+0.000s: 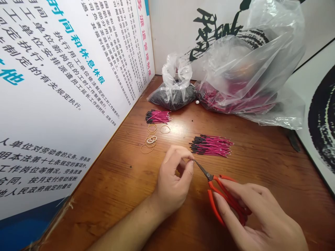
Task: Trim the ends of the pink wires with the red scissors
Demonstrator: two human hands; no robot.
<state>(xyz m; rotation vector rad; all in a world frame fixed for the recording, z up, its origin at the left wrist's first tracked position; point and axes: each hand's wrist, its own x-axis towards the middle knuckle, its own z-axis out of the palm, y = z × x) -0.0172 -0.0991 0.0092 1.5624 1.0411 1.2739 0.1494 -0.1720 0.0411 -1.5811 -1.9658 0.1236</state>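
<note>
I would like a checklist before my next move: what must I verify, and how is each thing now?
1. Scissors in the right hand: ok.
2. Blades clear of the left hand: not ok, they reach its fingers.
3. Left hand holding a piece: cannot tell, too small to see.
4. Near pile together, black ends leftward: ok.
5. Rubber bands apart from both hands: ok.
6. Big bag tied shut: cannot tell.

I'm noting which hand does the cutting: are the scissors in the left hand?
No, the right hand holds the red-handled scissors.
</note>
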